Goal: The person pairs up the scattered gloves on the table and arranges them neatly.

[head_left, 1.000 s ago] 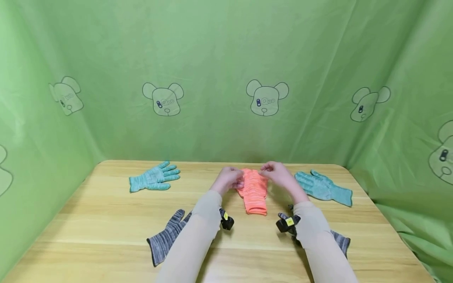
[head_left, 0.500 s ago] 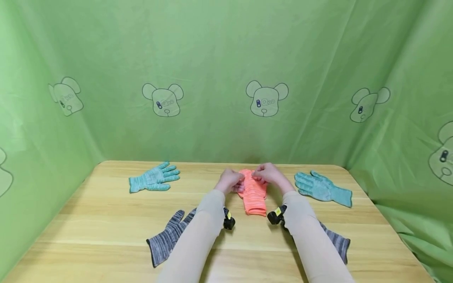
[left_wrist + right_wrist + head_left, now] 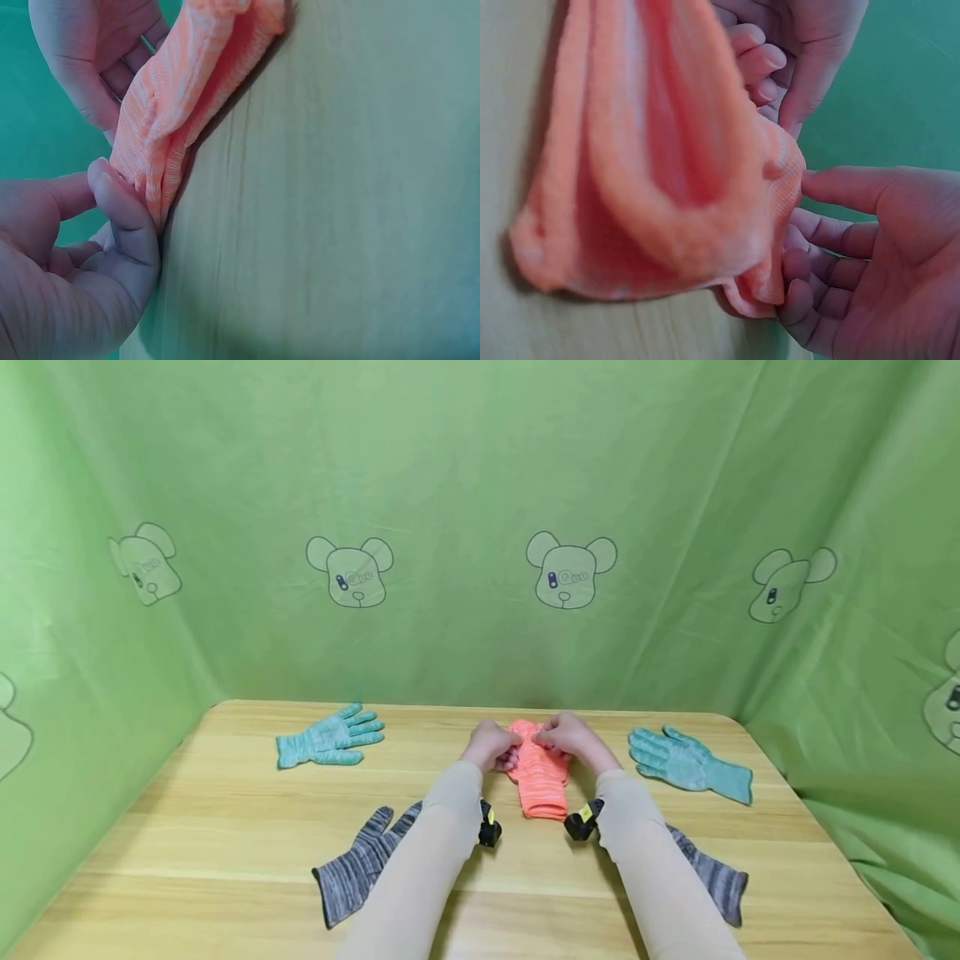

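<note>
An orange streaked knit glove lies toward the far side of the table, its cuff facing me. My left hand pinches its left edge between thumb and finger; the left wrist view shows the fabric bunched at those fingertips. From the other side, my right hand grips the far part of the glove, thumb on top and fingers curled at the edge. In the right wrist view the cuff opening gapes, with another hem layer beside it. The glove's finger ends are mostly hidden by the hands.
Teal gloves lie flat at the back left and back right. Grey striped gloves lie nearer, one at left and one at right, each partly under a forearm in view. A green curtain surrounds the wooden table.
My right hand has moved left, inward over the far part of the orange glove, and now sits close to the left hand. The left hand has shifted slightly right. The other gloves stay put.
</note>
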### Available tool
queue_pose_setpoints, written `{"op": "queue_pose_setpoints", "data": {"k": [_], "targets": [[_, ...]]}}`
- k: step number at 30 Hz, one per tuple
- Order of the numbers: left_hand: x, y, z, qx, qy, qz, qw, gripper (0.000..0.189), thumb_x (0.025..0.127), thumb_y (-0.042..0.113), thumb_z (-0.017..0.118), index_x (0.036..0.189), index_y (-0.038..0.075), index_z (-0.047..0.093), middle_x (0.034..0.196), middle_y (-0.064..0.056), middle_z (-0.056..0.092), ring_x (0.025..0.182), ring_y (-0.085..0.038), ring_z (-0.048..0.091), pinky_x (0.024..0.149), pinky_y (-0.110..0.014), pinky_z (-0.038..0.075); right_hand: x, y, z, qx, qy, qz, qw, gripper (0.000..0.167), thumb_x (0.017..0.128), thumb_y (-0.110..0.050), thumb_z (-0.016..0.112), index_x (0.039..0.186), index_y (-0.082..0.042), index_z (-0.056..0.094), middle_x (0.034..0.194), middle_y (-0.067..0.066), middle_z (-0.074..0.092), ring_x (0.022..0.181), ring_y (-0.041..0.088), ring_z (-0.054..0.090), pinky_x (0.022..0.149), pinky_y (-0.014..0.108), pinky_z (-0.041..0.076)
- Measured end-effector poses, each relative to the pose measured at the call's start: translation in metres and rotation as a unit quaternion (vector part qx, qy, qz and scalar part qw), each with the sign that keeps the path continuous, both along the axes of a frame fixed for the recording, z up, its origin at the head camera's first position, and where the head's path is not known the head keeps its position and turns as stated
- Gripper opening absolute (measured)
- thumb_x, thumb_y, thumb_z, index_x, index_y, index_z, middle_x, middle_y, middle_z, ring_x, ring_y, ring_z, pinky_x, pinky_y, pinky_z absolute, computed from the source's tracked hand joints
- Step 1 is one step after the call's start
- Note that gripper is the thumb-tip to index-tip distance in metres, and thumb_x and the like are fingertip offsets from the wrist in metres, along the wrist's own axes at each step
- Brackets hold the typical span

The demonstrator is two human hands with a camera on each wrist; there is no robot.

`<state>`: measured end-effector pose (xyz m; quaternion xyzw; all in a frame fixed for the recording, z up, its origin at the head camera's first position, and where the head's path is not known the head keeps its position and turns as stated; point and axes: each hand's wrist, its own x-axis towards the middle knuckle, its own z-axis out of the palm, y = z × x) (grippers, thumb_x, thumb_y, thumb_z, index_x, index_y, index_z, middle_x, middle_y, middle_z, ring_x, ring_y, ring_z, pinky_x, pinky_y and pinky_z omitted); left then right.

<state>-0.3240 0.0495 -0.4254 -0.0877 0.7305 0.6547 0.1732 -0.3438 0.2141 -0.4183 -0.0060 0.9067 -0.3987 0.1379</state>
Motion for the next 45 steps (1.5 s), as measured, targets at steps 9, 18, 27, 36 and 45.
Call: {"op": "queue_pose_setpoints", "data": {"k": [9, 18, 27, 36, 45], "targets": [[-0.003, 0.003, 0.0, -0.067, -0.008, 0.01, 0.9977, 0.02, 0.086, -0.002, 0.062, 0.068, 0.003, 0.057, 0.047, 0.0, 0.049, 0.038, -0.007, 0.047, 0.037, -0.016, 0.043, 0.001, 0.0, -0.002, 0.019, 0.005, -0.001, 0.9998, 0.012, 0.087, -0.016, 0.066, 0.086, -0.007, 0.059, 0.064, -0.006, 0.047, 0.054, 0.007, 0.043, 0.048, 0.021, 0.038], [-0.013, 0.002, -0.002, -0.09, -0.017, 0.021, 0.9956, 0.022, 0.083, -0.006, 0.064, 0.064, 0.003, 0.056, 0.046, -0.001, 0.05, 0.037, -0.009, 0.046, 0.035, -0.017, 0.041, 0.001, 0.002, 0.002, 0.04, -0.013, -0.012, 0.9991, 0.01, 0.089, -0.015, 0.065, 0.085, -0.007, 0.06, 0.064, -0.004, 0.049, 0.056, 0.009, 0.046, 0.049, 0.021, 0.041], [-0.012, 0.002, -0.002, -0.12, 0.001, 0.005, 0.9928, 0.03, 0.085, -0.001, 0.067, 0.059, 0.007, 0.055, 0.044, 0.0, 0.048, 0.036, -0.007, 0.043, 0.035, -0.017, 0.038, 0.006, 0.004, 0.008, 0.005, -0.031, -0.013, 0.9994, 0.01, 0.09, -0.008, 0.061, 0.094, 0.001, 0.063, 0.065, -0.002, 0.051, 0.057, 0.009, 0.05, 0.053, 0.021, 0.047], [-0.011, 0.003, -0.002, -0.143, 0.022, -0.019, 0.9892, 0.031, 0.087, 0.006, 0.069, 0.06, 0.01, 0.055, 0.046, 0.001, 0.047, 0.038, -0.008, 0.04, 0.036, -0.018, 0.032, 0.005, 0.004, 0.008, -0.007, -0.038, -0.017, 0.9991, 0.011, 0.09, -0.006, 0.06, 0.096, 0.003, 0.062, 0.067, -0.001, 0.052, 0.058, 0.009, 0.05, 0.054, 0.021, 0.047], [-0.01, 0.004, 0.0, -0.207, 0.05, -0.027, 0.9767, 0.032, 0.085, 0.004, 0.069, 0.057, 0.011, 0.054, 0.043, 0.002, 0.045, 0.036, -0.008, 0.038, 0.034, -0.018, 0.03, 0.006, 0.006, 0.008, 0.011, -0.029, -0.012, 0.9994, 0.015, 0.092, -0.007, 0.059, 0.101, 0.004, 0.064, 0.069, 0.001, 0.054, 0.059, 0.01, 0.051, 0.055, 0.022, 0.048]]}}
